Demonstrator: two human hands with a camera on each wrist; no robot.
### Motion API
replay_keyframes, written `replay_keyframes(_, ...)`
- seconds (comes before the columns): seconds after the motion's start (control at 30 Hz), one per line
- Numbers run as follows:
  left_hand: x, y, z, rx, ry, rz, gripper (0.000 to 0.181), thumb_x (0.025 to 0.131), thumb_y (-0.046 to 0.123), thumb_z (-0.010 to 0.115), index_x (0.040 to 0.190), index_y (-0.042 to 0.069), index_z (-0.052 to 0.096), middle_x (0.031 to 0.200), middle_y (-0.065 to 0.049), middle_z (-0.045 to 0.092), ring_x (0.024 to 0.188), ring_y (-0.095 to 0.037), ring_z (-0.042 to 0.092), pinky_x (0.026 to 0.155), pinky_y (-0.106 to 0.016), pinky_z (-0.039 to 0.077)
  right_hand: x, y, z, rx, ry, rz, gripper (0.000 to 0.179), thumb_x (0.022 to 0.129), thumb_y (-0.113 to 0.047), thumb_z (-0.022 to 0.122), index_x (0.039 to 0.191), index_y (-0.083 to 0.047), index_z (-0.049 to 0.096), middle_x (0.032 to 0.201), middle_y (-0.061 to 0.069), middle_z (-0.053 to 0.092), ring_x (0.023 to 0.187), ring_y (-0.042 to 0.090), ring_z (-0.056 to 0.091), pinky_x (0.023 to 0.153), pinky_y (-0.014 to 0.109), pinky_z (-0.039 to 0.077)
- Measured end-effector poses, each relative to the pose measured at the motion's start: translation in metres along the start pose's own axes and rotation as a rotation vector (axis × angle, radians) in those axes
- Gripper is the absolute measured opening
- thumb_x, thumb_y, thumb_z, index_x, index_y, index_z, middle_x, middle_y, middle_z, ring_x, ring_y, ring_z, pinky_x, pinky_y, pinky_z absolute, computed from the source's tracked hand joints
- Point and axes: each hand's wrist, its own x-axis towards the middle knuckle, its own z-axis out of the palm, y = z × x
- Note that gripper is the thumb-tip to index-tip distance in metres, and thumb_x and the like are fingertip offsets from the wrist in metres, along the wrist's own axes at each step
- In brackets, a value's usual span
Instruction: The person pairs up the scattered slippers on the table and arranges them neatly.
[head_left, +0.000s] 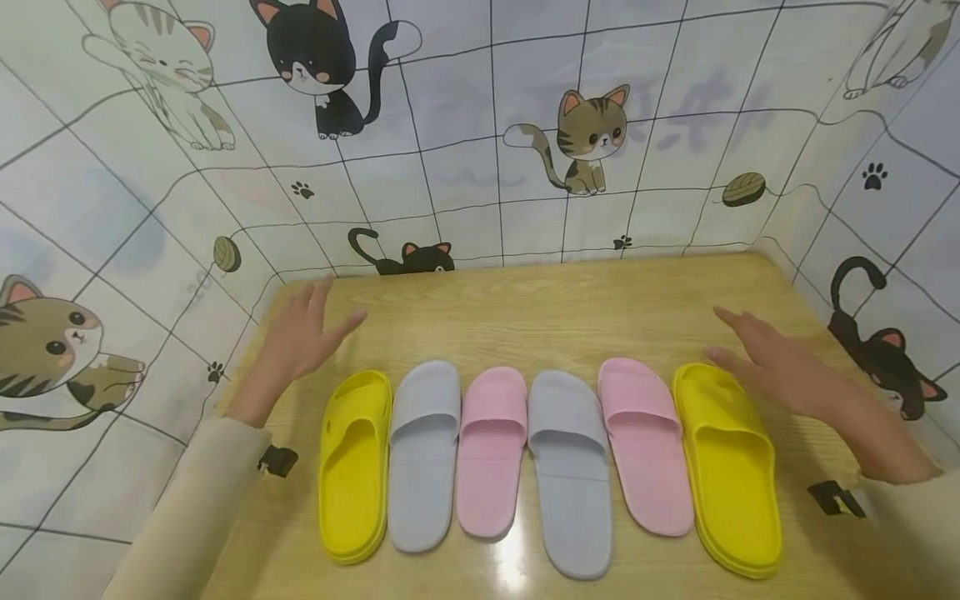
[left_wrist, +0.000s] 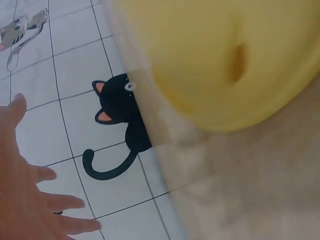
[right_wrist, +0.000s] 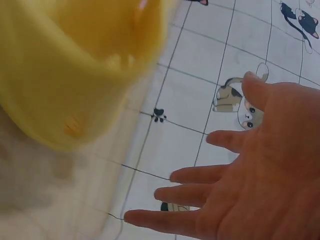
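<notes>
Six slippers, several of them touching at the sides, lie in a row with toes toward the back wall. From the left come a yellow slipper (head_left: 354,467), a grey slipper (head_left: 423,467), a pink slipper (head_left: 491,467), a second grey slipper (head_left: 573,492), another pink slipper (head_left: 648,458) and another yellow slipper (head_left: 731,475). My left hand (head_left: 300,333) hovers beyond the left yellow slipper's toe, fingers spread and holding nothing. On the other side my right hand (head_left: 780,367) hangs beside the right yellow slipper's toe, its fingers extended, also holding nothing.
Beneath the slippers is a wood-grain tabletop (head_left: 525,308). White tiled-pattern walls (head_left: 465,175) with cartoon cats enclose it at the back, left and right. Small dark pieces (head_left: 279,461) show under both wrists.
</notes>
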Motion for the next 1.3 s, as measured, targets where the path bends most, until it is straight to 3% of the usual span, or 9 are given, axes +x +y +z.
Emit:
replay_keyframes(0.13, -0.024, 0.004, 0.020, -0.038, -0.137, -0.018, 0.101, 0.097, 0.080, 0.034, 0.167, 0.010, 0.012, 0.163, -0.034, 0.029, 0.146, -0.058, 0.032, 0.113, -0.077, 0.029, -0.020, -0.001, 0.020, 0.002, -0.033, 0.026, 0.088, 0.106, -0.051, 0.051, 0.162, 0.006, 0.014, 0.160, 0.046, 0.014, 0.144, 0.067, 0.018, 0.109, 0.083, 0.021)
replay_keyframes(0.27, -0.053, 0.008, 0.037, -0.032, -0.239, -0.026, 0.103, 0.095, 0.083, 0.033, 0.165, 0.008, 0.022, 0.161, -0.034, 0.033, 0.141, -0.060, 0.038, 0.109, -0.077, 0.035, -0.037, -0.009, 0.040, -0.047, -0.049, 0.069, 0.093, 0.102, -0.060, 0.053, 0.161, 0.004, 0.021, 0.160, 0.044, 0.019, 0.140, 0.067, 0.027, 0.104, 0.083, 0.029)
replay_keyframes(0.4, -0.079, 0.011, 0.045, -0.042, -0.269, -0.033, 0.103, 0.094, 0.085, 0.032, 0.163, 0.008, 0.027, 0.160, -0.032, 0.036, 0.139, -0.060, 0.042, 0.106, -0.076, 0.038, -0.051, -0.017, 0.058, -0.128, -0.056, 0.114, 0.095, 0.099, -0.069, 0.051, 0.161, -0.001, 0.027, 0.161, 0.042, 0.020, 0.134, 0.069, 0.036, 0.091, 0.084, 0.037)
replay_keyframes(0.53, -0.092, 0.016, 0.045, -0.046, -0.271, -0.039, 0.101, 0.095, 0.083, 0.034, 0.163, 0.009, 0.028, 0.158, -0.033, 0.039, 0.137, -0.059, 0.046, 0.105, -0.074, 0.040, -0.058, -0.023, 0.070, -0.182, -0.021, 0.135, 0.099, 0.094, -0.074, 0.053, 0.160, -0.003, 0.032, 0.160, 0.042, 0.023, 0.132, 0.069, 0.040, 0.082, 0.086, 0.039)
replay_keyframes(0.77, -0.108, 0.028, 0.043, -0.048, -0.324, -0.048, 0.109, 0.089, 0.084, 0.048, 0.164, 0.009, 0.024, 0.159, -0.035, 0.035, 0.135, -0.059, 0.047, 0.104, -0.073, 0.043, -0.057, -0.029, 0.078, -0.226, 0.037, 0.144, 0.106, 0.083, -0.080, 0.063, 0.155, -0.006, 0.036, 0.154, 0.042, 0.031, 0.130, 0.064, 0.041, 0.078, 0.087, 0.041)
replay_keyframes(1.0, -0.114, 0.035, 0.044, -0.020, -0.349, -0.057, 0.112, 0.087, 0.084, 0.053, 0.164, 0.007, 0.026, 0.162, -0.034, 0.029, 0.134, -0.062, 0.047, 0.104, -0.074, 0.042, -0.048, -0.022, 0.074, -0.238, 0.033, 0.139, 0.106, 0.087, -0.076, 0.062, 0.157, -0.003, 0.031, 0.157, 0.045, 0.023, 0.135, 0.067, 0.034, 0.083, 0.088, 0.039)
replay_keyframes(1.3, -0.114, 0.038, 0.045, -0.033, -0.370, -0.078, 0.108, 0.089, 0.079, 0.054, 0.164, 0.006, 0.025, 0.163, -0.036, 0.025, 0.135, -0.064, 0.043, 0.104, -0.075, 0.041, -0.014, 0.005, 0.058, -0.182, 0.063, 0.076, 0.095, 0.092, -0.055, 0.071, 0.158, 0.002, 0.030, 0.156, 0.048, 0.020, 0.135, 0.069, 0.031, 0.097, 0.085, 0.036)
